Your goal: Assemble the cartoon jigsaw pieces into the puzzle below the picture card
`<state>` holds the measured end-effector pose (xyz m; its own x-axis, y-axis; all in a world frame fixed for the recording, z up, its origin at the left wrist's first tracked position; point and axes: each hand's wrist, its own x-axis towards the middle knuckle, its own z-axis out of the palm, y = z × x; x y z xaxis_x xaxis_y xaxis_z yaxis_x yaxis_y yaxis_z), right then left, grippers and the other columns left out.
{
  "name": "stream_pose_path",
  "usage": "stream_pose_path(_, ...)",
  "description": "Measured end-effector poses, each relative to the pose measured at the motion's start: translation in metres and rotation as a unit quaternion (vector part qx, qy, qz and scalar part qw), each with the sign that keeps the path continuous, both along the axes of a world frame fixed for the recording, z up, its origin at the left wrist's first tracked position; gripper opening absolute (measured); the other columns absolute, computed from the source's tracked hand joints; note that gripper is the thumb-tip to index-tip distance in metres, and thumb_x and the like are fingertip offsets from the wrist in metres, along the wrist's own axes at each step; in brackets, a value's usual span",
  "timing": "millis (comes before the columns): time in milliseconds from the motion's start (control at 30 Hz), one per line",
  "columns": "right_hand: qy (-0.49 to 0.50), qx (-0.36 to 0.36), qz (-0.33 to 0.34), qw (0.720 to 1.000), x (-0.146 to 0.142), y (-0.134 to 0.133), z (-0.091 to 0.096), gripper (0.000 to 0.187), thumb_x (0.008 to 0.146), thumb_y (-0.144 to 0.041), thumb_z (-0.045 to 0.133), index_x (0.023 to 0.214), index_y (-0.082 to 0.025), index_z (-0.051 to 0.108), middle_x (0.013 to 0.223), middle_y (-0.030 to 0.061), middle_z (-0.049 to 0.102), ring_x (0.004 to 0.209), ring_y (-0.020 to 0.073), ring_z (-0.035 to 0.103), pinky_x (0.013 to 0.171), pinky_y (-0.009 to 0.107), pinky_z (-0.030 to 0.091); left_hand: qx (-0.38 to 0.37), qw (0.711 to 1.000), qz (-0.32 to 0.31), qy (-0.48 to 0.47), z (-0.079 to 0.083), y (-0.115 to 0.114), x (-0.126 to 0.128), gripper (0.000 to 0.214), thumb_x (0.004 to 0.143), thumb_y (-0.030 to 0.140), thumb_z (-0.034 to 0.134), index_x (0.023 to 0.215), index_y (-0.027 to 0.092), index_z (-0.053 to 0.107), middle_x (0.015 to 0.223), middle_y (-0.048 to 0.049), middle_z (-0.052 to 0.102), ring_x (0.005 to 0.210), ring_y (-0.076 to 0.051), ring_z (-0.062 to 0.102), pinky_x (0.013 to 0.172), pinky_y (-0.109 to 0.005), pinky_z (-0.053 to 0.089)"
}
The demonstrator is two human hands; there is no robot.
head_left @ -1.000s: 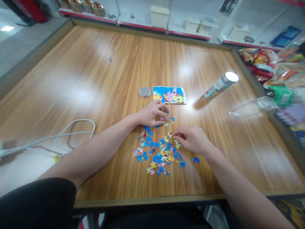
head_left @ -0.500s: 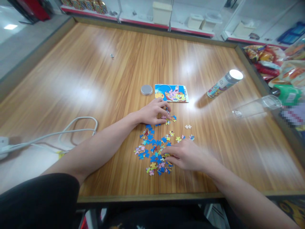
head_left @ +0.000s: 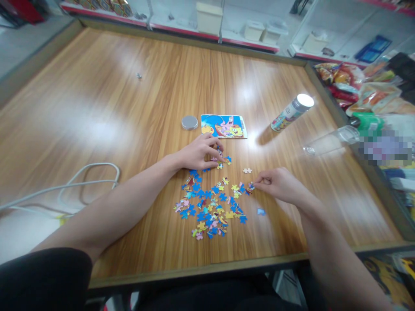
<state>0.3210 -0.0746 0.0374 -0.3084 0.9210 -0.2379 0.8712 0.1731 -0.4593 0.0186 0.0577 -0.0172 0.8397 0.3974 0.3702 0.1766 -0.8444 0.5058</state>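
Many loose jigsaw puzzle pieces [head_left: 207, 194], blue, yellow and pink, lie scattered on the wooden table before me. My left hand [head_left: 202, 152] rests above them, its bent fingers apart and its fingertips by a small cluster of pieces [head_left: 228, 160], partly hidden by the hand. At the right edge of the pile, my right hand [head_left: 280, 183] has thumb and finger pinched on a small multicoloured puzzle piece [head_left: 250, 188]. Just beyond the hands lies a picture card [head_left: 223, 126] with cartoon figures. One piece lies pale side up [head_left: 247, 170].
A round metal lid [head_left: 189, 122] lies left of the card. To the right stands a printed tube [head_left: 290, 114], and a clear plastic cylinder [head_left: 330, 141] is beside it. White cables [head_left: 87, 172] loop at the left. Bagged goods [head_left: 350, 86] line the right edge.
My right hand has moved right, off the middle of the pile, to a piece at its right edge. My left hand stays by the cluster. The whole view has shifted slightly.
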Motion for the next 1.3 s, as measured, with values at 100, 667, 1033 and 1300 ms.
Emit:
stream_pose_path(100, 0.015, -0.049, 0.043, 0.998, -0.009, -0.003, -0.004, 0.016, 0.085, -0.025, 0.068, 0.072, -0.018, 0.074, 0.059, -0.0017, 0.064, 0.052, 0.0090, 0.053, 0.053, 0.023, 0.032, -0.001, 1.000, -0.001, -0.002, -0.001, 0.000, 0.000, 0.017, 0.088, 0.034, 0.071, 0.102, 0.030, 0.079, 0.116, -0.0052, 0.065, 0.104, -0.023, 0.052, 0.099, -0.042, 0.041)
stream_pose_path(667, 0.085, 0.047, 0.053, 0.994, -0.053, -0.017, -0.026, 0.017, 0.095, -0.031, 0.063, 0.105, -0.023, 0.074, 0.058, -0.0057, 0.055, 0.052, 0.0093, 0.048, 0.057, 0.023, 0.031, -0.012, 1.000, 0.009, 0.007, 0.001, -0.001, 0.000, 0.017, 0.087, 0.034, 0.071, 0.102, 0.031, 0.079, 0.118, -0.0045, 0.065, 0.108, -0.023, 0.051, 0.102, -0.042, 0.040)
stream_pose_path(1033, 0.067, 0.089, 0.035, 0.993, -0.050, -0.016, -0.020, 0.021, 0.096, -0.032, 0.062, 0.112, -0.026, 0.074, 0.061, -0.0047, 0.058, 0.053, 0.0093, 0.049, 0.058, 0.024, 0.032, -0.004, 1.000, 0.005, 0.014, 0.003, -0.002, 0.000, 0.018, 0.088, 0.034, 0.071, 0.103, 0.031, 0.079, 0.117, -0.0047, 0.065, 0.108, -0.023, 0.050, 0.102, -0.042, 0.039)
stream_pose_path(1300, 0.039, 0.026, 0.116, 0.992, -0.050, -0.018, -0.013, 0.014, 0.093, -0.026, 0.064, 0.101, -0.025, 0.075, 0.068, -0.0039, 0.067, 0.057, 0.0094, 0.058, 0.059, 0.023, 0.036, -0.004, 1.000, 0.005, 0.015, 0.003, -0.001, 0.000, 0.017, 0.088, 0.035, 0.071, 0.102, 0.031, 0.079, 0.118, -0.0043, 0.065, 0.108, -0.023, 0.050, 0.103, -0.042, 0.039)
